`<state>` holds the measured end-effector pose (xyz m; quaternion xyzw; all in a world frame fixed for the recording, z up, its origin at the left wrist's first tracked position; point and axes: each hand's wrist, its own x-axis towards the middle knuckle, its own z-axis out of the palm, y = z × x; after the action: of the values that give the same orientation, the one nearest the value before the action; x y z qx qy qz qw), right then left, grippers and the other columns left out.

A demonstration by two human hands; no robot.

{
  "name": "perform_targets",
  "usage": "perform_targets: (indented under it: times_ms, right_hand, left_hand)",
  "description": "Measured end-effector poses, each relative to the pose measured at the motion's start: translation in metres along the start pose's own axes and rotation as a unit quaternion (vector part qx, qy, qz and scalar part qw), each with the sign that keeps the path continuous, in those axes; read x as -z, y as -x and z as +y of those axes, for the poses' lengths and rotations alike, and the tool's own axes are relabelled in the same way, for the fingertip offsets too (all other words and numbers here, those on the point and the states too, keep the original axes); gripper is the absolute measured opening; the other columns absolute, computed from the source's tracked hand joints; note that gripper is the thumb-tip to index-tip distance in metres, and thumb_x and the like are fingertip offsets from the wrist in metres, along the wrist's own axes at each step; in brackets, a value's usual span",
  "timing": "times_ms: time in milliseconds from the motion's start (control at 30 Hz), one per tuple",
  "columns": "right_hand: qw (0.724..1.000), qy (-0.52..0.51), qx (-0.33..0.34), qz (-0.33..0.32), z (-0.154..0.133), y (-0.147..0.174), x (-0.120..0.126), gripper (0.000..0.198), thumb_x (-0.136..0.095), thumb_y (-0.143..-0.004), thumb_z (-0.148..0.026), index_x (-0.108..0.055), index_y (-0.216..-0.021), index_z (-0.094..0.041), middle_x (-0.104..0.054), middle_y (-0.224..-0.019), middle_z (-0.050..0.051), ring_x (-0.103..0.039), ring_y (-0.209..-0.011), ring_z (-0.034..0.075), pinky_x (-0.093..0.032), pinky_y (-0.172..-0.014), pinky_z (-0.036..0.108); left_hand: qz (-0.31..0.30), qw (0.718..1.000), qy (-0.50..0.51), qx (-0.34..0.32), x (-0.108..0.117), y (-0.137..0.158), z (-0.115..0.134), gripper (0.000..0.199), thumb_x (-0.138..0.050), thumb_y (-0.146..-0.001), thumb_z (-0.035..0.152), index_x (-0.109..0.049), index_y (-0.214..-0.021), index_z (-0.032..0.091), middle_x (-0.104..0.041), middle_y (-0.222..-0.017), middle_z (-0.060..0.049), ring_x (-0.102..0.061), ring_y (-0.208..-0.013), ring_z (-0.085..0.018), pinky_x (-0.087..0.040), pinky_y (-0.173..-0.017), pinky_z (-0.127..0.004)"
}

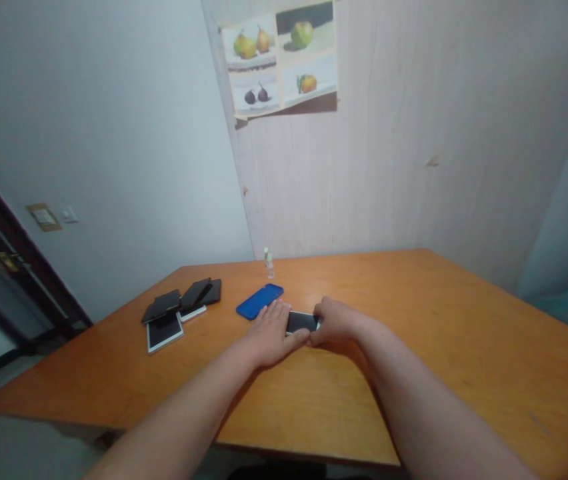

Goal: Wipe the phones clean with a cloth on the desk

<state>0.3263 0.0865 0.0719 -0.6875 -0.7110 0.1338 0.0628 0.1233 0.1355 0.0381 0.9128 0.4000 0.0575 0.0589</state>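
Note:
A smartphone (302, 323) with a dark screen and pale edges lies face up near the middle of the wooden table, between both hands. My left hand (269, 335) is at its left end, fingers stretched forward and thumb along the near edge. Around the right end, my right hand (337, 322) has its fingers curled, with the thumb on the near side. Parts of the phone's ends are covered by the hands. Just beyond my left fingertips lies a blue phone case (259, 302).
Left on the table (439, 347) are several dark tablet-like devices (195, 293) in a loose pile. A white-framed tablet (165, 331) lies in front of them. A small clear bottle (270, 267) stands near the back edge. Fruit pictures (280, 60) hang on the wall.

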Motion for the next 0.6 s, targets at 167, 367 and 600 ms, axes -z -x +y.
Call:
perform_targets:
  times_ms: [167, 367, 600]
  right_hand:
    - [1.000, 0.003, 0.004, 0.006, 0.001, -0.001, -0.001, 0.072, -0.077, -0.054, -0.066, -0.073, -0.106, -0.017, -0.068, -0.107, 0.013, -0.067, -0.085, 0.026, -0.044, -0.059, 0.029]
    - [1.000, 0.000, 0.003, 0.012, 0.002, -0.001, -0.002, 0.072, -0.077, -0.054, -0.065, -0.073, -0.107, -0.017, -0.068, -0.107, 0.013, -0.067, -0.084, 0.026, -0.044, -0.059, 0.028]
    - [1.000, 0.007, 0.009, 0.001, 0.004, -0.005, -0.004, 0.069, -0.075, -0.056, -0.067, -0.074, -0.104, -0.018, -0.070, -0.103, 0.013, -0.067, -0.081, 0.025, -0.043, -0.058, 0.028]
  left_hand:
    - [-0.017, 0.998, 0.013, -0.064, 0.003, 0.035, 0.014, 0.099, -0.032, -0.088, 0.080, -0.020, -0.158, 0.011, -0.014, -0.165, -0.019, -0.009, -0.153, -0.034, -0.016, -0.123, -0.048]
    - [-0.024, 0.999, 0.004, -0.039, 0.008, 0.024, 0.006, 0.099, -0.029, -0.088, 0.080, -0.022, -0.156, 0.008, -0.016, -0.164, -0.021, -0.011, -0.153, -0.033, -0.014, -0.123, -0.049]
    - [-0.011, 0.998, 0.009, -0.064, 0.003, 0.020, 0.015, 0.099, -0.032, -0.087, 0.081, -0.021, -0.157, 0.011, -0.015, -0.164, -0.021, -0.011, -0.152, -0.034, -0.014, -0.123, -0.050]
